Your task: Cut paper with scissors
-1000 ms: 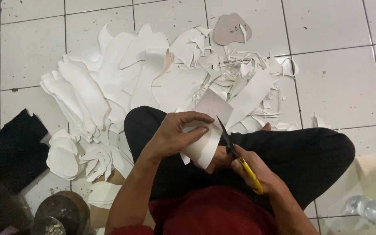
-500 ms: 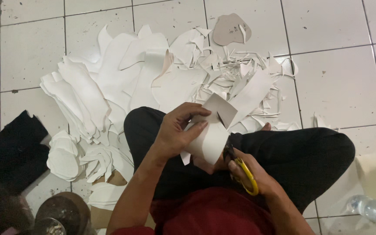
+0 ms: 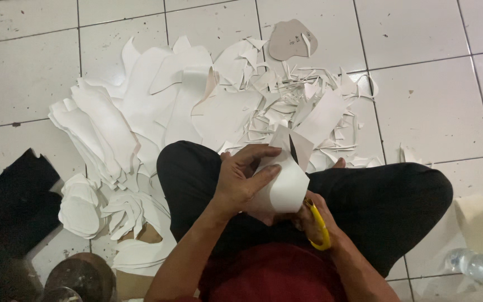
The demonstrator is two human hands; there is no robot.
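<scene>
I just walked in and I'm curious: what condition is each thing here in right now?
Left hand: gripping the white sheet.
Curved white sheet piece: bent, partly cut.
Right hand: closed on the scissors' handle.
Yellow-handled scissors: blades up in the sheet; open or closed unclear.
White offcut scraps: scattered on the tiled floor.
White cut-out shapes: stacked beside the left knee.
Grey-brown template: lying flat.
Clear plastic bottle: lying on its side.
</scene>
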